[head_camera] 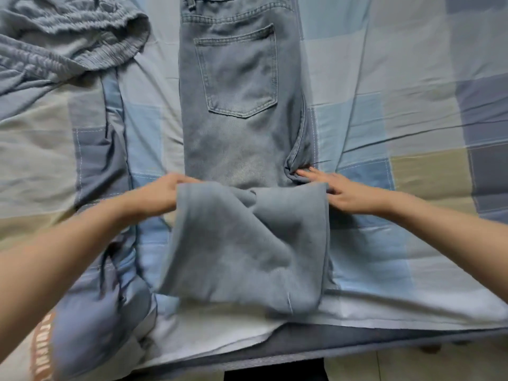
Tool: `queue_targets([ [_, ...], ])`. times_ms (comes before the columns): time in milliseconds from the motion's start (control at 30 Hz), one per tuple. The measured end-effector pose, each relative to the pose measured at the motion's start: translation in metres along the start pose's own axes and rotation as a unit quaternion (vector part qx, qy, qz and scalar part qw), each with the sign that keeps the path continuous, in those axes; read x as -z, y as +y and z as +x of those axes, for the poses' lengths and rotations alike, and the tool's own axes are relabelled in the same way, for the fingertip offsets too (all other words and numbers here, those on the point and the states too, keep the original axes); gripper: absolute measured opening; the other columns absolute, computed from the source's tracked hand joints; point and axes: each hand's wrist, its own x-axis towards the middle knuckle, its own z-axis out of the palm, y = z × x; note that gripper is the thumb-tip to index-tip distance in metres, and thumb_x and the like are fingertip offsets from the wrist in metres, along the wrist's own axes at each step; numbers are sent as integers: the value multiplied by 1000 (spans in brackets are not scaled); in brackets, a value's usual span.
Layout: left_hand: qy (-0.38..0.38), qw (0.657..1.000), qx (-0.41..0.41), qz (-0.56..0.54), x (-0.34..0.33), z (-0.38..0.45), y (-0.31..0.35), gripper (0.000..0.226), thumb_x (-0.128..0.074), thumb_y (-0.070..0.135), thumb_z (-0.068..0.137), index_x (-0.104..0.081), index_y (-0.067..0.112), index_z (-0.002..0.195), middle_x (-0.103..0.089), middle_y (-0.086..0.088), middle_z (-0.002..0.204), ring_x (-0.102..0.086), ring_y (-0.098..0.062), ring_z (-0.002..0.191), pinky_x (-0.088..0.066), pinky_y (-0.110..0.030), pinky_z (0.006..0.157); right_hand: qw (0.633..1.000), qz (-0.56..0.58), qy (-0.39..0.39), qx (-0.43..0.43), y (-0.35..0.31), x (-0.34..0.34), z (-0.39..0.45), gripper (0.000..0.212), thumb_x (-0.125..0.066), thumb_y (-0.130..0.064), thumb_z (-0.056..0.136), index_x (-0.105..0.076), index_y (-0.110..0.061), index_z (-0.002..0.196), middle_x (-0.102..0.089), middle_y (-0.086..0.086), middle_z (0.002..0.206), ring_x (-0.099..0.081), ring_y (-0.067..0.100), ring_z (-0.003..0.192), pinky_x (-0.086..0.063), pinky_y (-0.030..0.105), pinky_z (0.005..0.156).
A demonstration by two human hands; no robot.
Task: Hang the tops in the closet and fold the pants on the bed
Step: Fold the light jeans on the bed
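**Jeans half-folded on a patchwork bed**

Jeans (239,111) in pale blue denim lie lengthwise down the middle of the bed (398,111), waistband toward the far side and one back pocket (239,75) facing up. The bed's cover is a patchwork of blue, grey and tan squares, creased around the garment. The leg end of the jeans is doubled back toward the seat, forming a loose fold (247,243) that rises off the cover near the bed's front edge. A second, ribbed blue-grey garment (71,37) sits bunched at the far left corner, apart from the jeans. Another blue piece of clothing (90,312) with pale lettering lies crumpled at the near left. The person's left hand (159,193) has its grip closed on the left corner of the folded leg. The right hand (346,191) rests beside the right corner, grip released, fingers straight and touching the denim at the crotch seam.
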Motion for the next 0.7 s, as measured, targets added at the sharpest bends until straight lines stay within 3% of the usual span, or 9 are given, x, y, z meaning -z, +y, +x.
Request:
queue_targets([
  [67,69,982,107,-138,25,14,0,37,-55,9,95,-57,8,132,-60,-14,133,-58,-24,122,-48,-41,102,966,231,60,-101,-11,16,14,33,-43,-23,100,-62,2,109,-71,5,112,-61,16,105,-49,29,95],
  [100,113,968,145,-172,30,22,3,37,-45,8,100,-49,2,137,-53,-20,139,-52,-33,128,-43,-49,106,936,312,87,-138,-14,25,21,37,-43,-25,99,-61,6,93,-73,13,85,-64,18,80,-56,33,69],
  [133,148,954,173,-195,29,29,5,35,-39,8,103,-48,0,135,-55,-21,136,-52,-33,128,-44,-49,105,912,358,99,-174,-17,32,28,34,-43,-24,98,-58,1,79,-66,12,64,-58,17,62,-48,27,49],
  [167,172,944,186,-212,26,37,9,30,-36,8,103,-55,2,126,-65,-18,120,-59,-26,119,-51,-42,97,895,382,95,-210,-18,37,34,28,-43,-19,97,-52,-6,74,-57,10,56,-50,18,56,-37,22,46],
  [267,163,917,189,-310,13,52,28,50,-40,25,102,-76,19,67,-72,2,62,-71,-8,60,-53,-21,46,854,421,53,-300,-19,47,49,19,-47,-29,93,-49,-18,77,-51,6,64,-46,21,66,-33,28,61],
  [300,149,909,184,-342,14,56,29,50,-49,34,97,-78,19,60,-74,1,65,-71,-11,59,-54,-23,44,842,426,56,-326,-21,49,52,20,-50,-37,92,-52,-20,82,-56,4,70,-50,21,71,-36,30,66],
  [367,138,904,184,-361,19,57,27,31,-63,43,86,-80,19,77,-77,-2,80,-74,-18,68,-57,-31,49,832,430,62,-346,-25,47,56,26,-52,-48,91,-54,-23,97,-62,4,86,-56,21,81,-37,34,79],
  [500,179,888,204,-371,15,58,11,49,-60,70,79,-68,30,106,-76,6,97,-73,-17,90,-58,-35,69,832,456,82,-305,-23,37,54,27,-49,-44,94,-54,-26,113,-69,-1,100,-62,18,93,-41,30,77],
  [700,90,883,245,-391,13,42,4,62,-57,80,71,-79,26,92,-74,-4,109,-73,-23,94,-60,-38,67,802,531,54,-266,-10,38,30,21,-62,-30,79,-64,-22,99,-72,-1,89,-62,18,89,-37,34,83],
])
